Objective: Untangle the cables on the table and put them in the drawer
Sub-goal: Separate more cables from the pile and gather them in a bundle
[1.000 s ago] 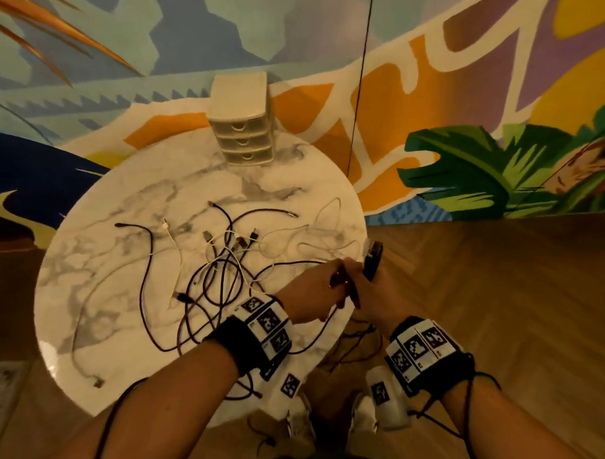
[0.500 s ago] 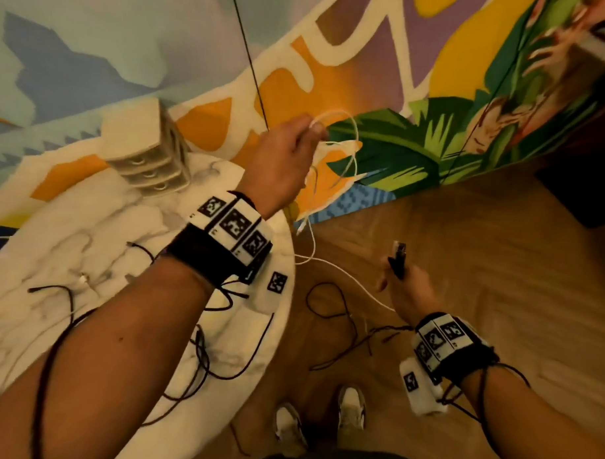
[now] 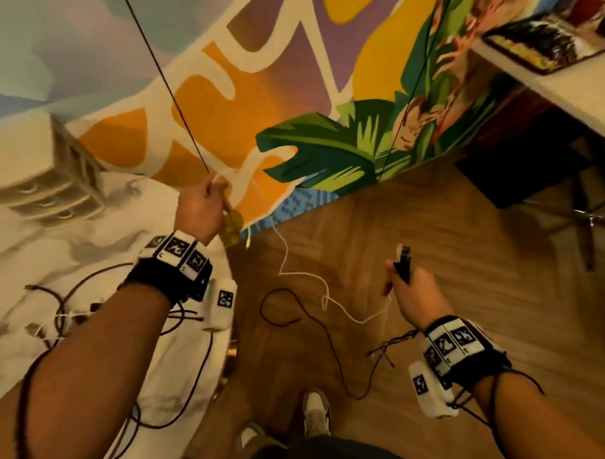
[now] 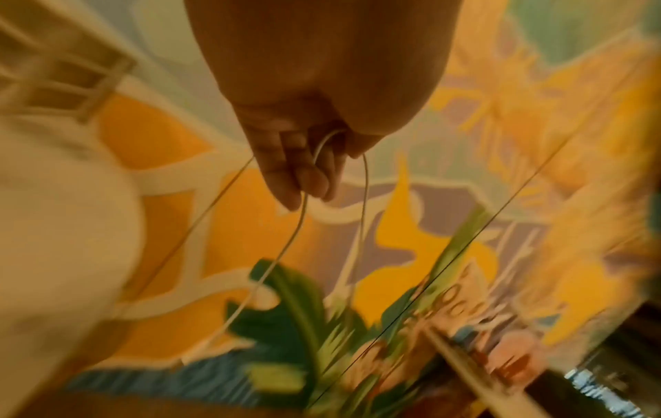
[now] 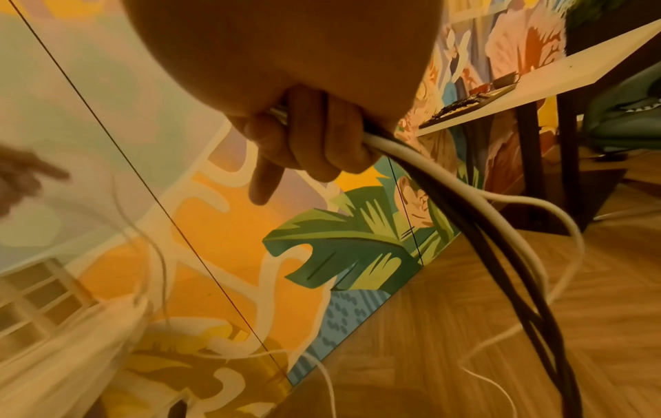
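My left hand (image 3: 204, 205) is raised past the table's right edge and pinches a thin white cable (image 3: 306, 280), whose loop runs through the fingers (image 4: 304, 169) in the left wrist view. The white cable sags across the floor to my right hand (image 3: 407, 287). That hand grips a bundle of cable ends (image 5: 447, 186), dark and white, with black plugs (image 3: 404, 260) sticking up from the fist. Dark cables (image 3: 318, 331) hang from it in loops over the floor. More tangled cables (image 3: 57, 313) lie on the round marble table (image 3: 88, 223). A small white drawer unit (image 3: 42, 173) stands at the table's back, its drawers closed.
A painted mural wall (image 3: 289, 92) rises behind the table. A thin black cord (image 3: 173, 93) hangs down in front of it. At the right a white tabletop (image 3: 563, 79) carries a dark tray. The floor is wood (image 3: 431, 224); my shoes (image 3: 314, 414) stand below.
My left hand left the right hand, rose with the white cable and has now come down a little. The right hand dropped away from the table, keeping its plugs. The view swung right.
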Demonstrator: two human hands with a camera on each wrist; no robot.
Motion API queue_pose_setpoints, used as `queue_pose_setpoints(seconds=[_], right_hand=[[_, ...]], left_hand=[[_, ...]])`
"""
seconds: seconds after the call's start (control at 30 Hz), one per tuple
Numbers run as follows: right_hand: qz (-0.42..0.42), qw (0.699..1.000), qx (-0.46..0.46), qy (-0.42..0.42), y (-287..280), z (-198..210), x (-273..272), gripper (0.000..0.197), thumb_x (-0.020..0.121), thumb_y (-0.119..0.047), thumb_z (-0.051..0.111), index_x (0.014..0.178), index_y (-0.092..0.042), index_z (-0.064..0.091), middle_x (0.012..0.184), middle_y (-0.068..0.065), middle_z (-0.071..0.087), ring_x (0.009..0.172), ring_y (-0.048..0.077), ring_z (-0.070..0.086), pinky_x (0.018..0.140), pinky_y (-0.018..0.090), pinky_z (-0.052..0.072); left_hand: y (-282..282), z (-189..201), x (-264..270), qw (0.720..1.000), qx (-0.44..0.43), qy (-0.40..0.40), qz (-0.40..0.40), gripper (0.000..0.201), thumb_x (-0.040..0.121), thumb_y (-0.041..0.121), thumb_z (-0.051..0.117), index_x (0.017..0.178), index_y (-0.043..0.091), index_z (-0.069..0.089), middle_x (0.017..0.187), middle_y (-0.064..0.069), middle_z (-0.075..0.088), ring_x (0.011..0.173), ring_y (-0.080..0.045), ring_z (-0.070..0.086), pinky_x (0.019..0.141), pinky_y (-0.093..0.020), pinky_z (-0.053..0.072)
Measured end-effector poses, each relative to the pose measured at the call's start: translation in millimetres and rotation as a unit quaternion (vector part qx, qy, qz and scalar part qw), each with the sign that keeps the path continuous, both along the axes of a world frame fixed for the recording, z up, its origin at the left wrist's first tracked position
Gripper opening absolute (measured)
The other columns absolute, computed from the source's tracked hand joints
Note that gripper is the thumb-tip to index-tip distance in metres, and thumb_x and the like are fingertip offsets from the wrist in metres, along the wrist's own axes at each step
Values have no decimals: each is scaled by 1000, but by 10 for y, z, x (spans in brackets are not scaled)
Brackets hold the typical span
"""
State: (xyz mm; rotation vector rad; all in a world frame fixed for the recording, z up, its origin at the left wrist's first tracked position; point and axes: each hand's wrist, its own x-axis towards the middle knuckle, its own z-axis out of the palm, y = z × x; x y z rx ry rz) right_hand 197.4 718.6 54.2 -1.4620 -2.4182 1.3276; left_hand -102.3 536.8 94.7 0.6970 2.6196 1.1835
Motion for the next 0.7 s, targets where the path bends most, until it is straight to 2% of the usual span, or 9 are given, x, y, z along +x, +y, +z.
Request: queue_pose_setpoints(seconds=[0.03, 0.1, 0.17, 0.27, 0.33, 0.43, 0.57, 0.63, 0.7], right_hand=[[1, 1000, 10, -1, 18, 27, 18, 55, 96, -46, 39, 67, -10, 68, 53, -1, 53, 43, 12, 48, 47, 23, 34], [10, 1000, 24, 4, 35, 90, 46, 55, 96, -47, 39, 64, -12, 67, 51, -4, 51, 44, 10, 47, 47, 24, 35], [13, 999, 26, 21, 64, 144, 61, 54, 96, -47, 39, 63, -13, 66, 49, -6, 50, 43, 8, 47, 48, 25, 36], [19, 999, 22, 40, 101, 201, 50, 54, 96, -46, 39, 65, -12, 66, 46, -8, 45, 39, 6, 42, 47, 25, 36], [21, 998, 25, 60, 112, 222, 4, 55, 96, -47, 38, 63, -14, 66, 47, -6, 45, 41, 10, 42, 48, 27, 36], [20, 994, -2, 111, 75, 299, -88, 54, 96, -49, 38, 64, -15, 64, 46, -3, 45, 41, 11, 43, 47, 28, 35], [25, 973, 10, 229, -19, 604, -286, 49, 96, -49, 39, 64, -18, 60, 61, 6, 59, 55, 17, 56, 56, 36, 46], [40, 951, 55, 300, -35, 788, -385, 46, 93, -52, 38, 67, -20, 56, 71, 5, 59, 63, 15, 56, 59, 33, 44], [34, 939, 68, 337, -32, 913, -479, 39, 90, -55, 37, 69, -26, 52, 75, 7, 56, 72, 21, 57, 65, 40, 47]], left_hand=[[-47, -265, -14, 995, -96, -16, -8, 34, 97, 37, 38, 119, 15, 52, 101, -21, 62, 84, -38, 62, 80, -47, 51], [-157, -711, 89, 964, -252, -76, -27, 51, 95, 34, 45, 140, 16, 31, 126, -24, 45, 107, -45, 53, 93, -49, 44], [-194, -977, 242, 946, -302, -110, -42, 62, 94, 31, 49, 146, 14, 21, 140, -22, 32, 121, -44, 44, 100, -48, 37], [-67, -1041, 478, 938, -307, -111, -121, 62, 94, 32, 49, 147, 15, 21, 150, -18, 23, 133, -37, 34, 108, -45, 31], [125, -873, 669, 943, -264, -111, -172, 58, 95, 31, 50, 146, 19, 25, 152, -14, 21, 131, -33, 38, 108, -44, 33], [436, -399, 1013, 942, -150, -90, -285, 51, 91, 27, 56, 139, 22, 38, 143, -5, 35, 121, -23, 48, 103, -37, 40], [742, 164, 1454, 895, 18, -101, -435, 41, 84, 22, 66, 122, 23, 51, 119, 6, 48, 109, -8, 49, 99, -32, 45], [862, 347, 1529, 865, 109, -187, -452, 50, 83, 17, 66, 128, 22, 44, 121, 10, 50, 114, -2, 48, 101, -28, 44], [939, 464, 1522, 855, 132, -229, -445, 61, 82, 23, 64, 137, 15, 39, 130, 0, 52, 120, -11, 50, 102, -38, 45]])
